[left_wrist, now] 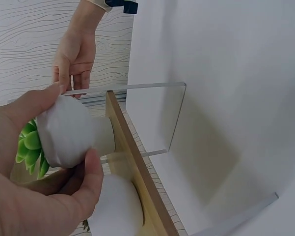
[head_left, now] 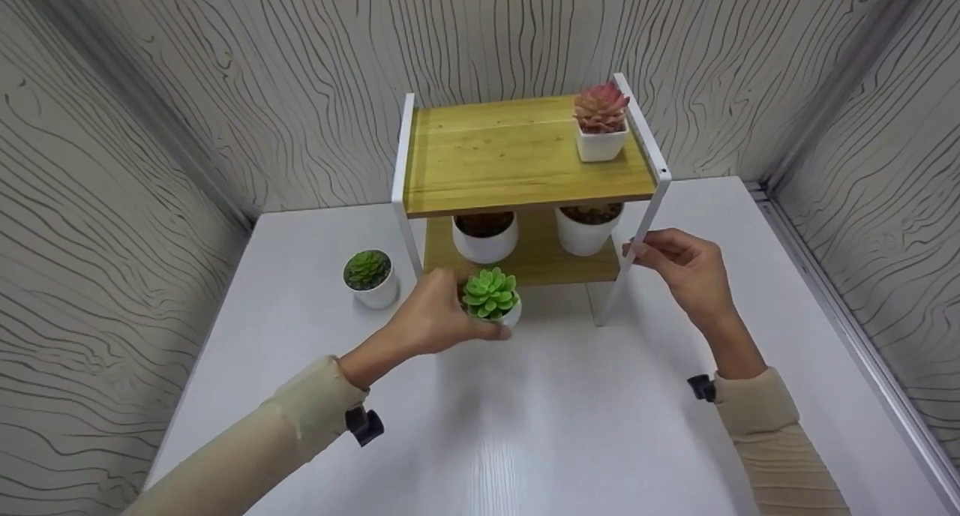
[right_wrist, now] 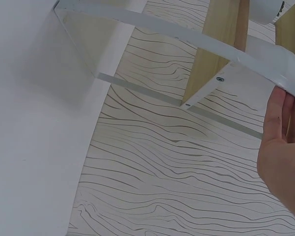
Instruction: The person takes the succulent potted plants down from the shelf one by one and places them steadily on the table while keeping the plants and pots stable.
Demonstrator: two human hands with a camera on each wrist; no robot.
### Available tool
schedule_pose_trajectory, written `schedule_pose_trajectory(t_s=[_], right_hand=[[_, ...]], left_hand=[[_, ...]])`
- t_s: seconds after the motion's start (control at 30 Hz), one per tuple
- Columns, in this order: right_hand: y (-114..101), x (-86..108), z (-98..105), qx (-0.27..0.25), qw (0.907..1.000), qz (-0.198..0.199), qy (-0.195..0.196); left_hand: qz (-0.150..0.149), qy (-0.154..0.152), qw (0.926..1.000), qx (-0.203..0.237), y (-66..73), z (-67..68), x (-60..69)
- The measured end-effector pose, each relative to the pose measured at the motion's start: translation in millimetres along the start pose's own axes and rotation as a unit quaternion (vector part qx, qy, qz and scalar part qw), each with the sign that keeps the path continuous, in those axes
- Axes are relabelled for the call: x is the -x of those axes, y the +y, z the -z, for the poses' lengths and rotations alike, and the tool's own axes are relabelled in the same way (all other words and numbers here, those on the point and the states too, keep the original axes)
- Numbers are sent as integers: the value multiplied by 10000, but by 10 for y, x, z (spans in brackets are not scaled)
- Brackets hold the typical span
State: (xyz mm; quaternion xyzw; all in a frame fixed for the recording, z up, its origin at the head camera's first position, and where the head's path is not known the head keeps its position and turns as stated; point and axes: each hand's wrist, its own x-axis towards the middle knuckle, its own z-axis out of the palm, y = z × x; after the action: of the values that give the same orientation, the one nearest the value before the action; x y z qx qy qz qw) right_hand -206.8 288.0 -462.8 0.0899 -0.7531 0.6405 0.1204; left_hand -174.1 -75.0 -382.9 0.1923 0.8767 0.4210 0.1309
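My left hand (head_left: 435, 317) grips a small white pot with a green succulent (head_left: 490, 294), thumb on the near side. In the left wrist view the white pot (left_wrist: 71, 132) is tilted between thumb and fingers, off the table and in front of the shelf. My right hand (head_left: 686, 272) pinches the right front leg of the two-tier shelf (head_left: 487, 156), which has wooden boards and a white frame. In the right wrist view my right fingers (right_wrist: 274, 115) meet the white frame; their tips are partly hidden.
A pink succulent in a square white pot (head_left: 601, 137) stands on the top board's right side. Two white pots, the left one (head_left: 486, 242) and the right one (head_left: 587, 232), stand on the lower board. Another potted green succulent (head_left: 373, 280) sits on the white table (head_left: 525, 441), left of the shelf.
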Motion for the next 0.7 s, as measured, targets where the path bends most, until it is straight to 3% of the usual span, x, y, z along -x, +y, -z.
schedule_pose_trajectory(t_s=[0.33, 0.7], right_hand=[[14, 7, -3, 74, 10000, -27, 18], [0, -4, -6, -162, 9998, -63, 31]], left_hand=[[77, 140, 9997, 167, -162, -74, -3], [474, 78, 9988, 51, -428, -165, 49]])
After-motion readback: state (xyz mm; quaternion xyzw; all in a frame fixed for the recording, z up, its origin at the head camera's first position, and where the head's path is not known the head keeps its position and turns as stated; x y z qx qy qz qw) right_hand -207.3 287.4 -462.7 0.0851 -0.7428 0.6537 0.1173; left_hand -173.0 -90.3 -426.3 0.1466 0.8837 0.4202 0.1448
